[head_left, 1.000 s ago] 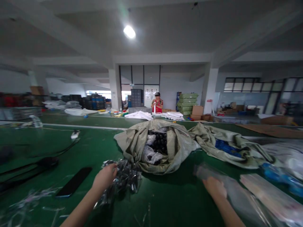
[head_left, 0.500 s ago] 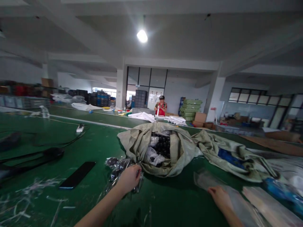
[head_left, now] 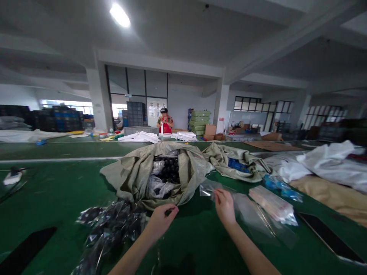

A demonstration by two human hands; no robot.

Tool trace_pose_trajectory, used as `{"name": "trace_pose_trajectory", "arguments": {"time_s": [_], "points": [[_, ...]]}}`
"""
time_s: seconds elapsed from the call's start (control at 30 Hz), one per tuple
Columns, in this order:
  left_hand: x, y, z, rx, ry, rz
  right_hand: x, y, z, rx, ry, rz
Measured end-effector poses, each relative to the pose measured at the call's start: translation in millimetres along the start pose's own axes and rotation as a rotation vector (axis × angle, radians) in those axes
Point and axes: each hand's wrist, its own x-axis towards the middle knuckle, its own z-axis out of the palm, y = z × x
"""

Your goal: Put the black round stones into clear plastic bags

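My right hand (head_left: 225,208) pinches a clear plastic bag (head_left: 208,188) by one end. The bag stretches out to the left of the fingertips, over the green table. My left hand (head_left: 161,221) is curled, thumb close to forefinger, and nothing shows in it. It is just in front of a large greenish woven sack (head_left: 129,173), whose mouth is rolled open around shiny black balls (head_left: 171,170) and crumpled clear plastic. Left of that hand lies a pile of clear bags with dark contents (head_left: 113,225). More flat clear bags (head_left: 249,210) lie under and beside my right wrist.
A stack of clear bags (head_left: 273,204), a blue-filled packet (head_left: 282,187) and a phone (head_left: 329,235) lie at right. Behind them are a second woven sack (head_left: 212,152) and white sacking (head_left: 329,164). A dark flat object (head_left: 27,250) lies front left. Across the tables a person (head_left: 164,121) stands.
The view has swung right. My left hand has moved away from the pile of filled bags. My right hand has come inward from the flat bags, bringing a clear bag with it.
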Motion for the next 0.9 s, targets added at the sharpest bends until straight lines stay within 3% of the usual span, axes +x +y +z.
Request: {"name": "trace_pose_trajectory", "arguments": {"time_s": [0.13, 0.23, 0.43, 0.63, 0.83, 0.9], "points": [[22.6, 1.5, 24.0, -0.317, 0.054, -0.207, -13.2, -61.1, 9.7, 0.111, -0.151, -0.201], [27.5, -3.5, 30.9, -0.361, 0.04, -0.349, -25.0, -75.4, 14.5, 0.14, -0.219, -0.24], [26.7, -18.6, 33.7, -0.392, 0.01, -0.475, -33.0, -59.9, 23.3, 0.16, -0.33, -0.136], [30.1, -28.8, 28.8, -0.433, 0.025, -0.535, -24.1, -52.9, 20.2, 0.149, -0.28, -0.064], [31.9, -38.1, 25.4, -0.551, -0.021, -0.572, -4.0, -5.3, -3.5, -0.265, -0.077, 0.111], [31.9, -38.4, 26.1, -0.544, -0.023, -0.577, -5.3, 15.0, -7.5, -0.4, -0.134, 0.246]]}}
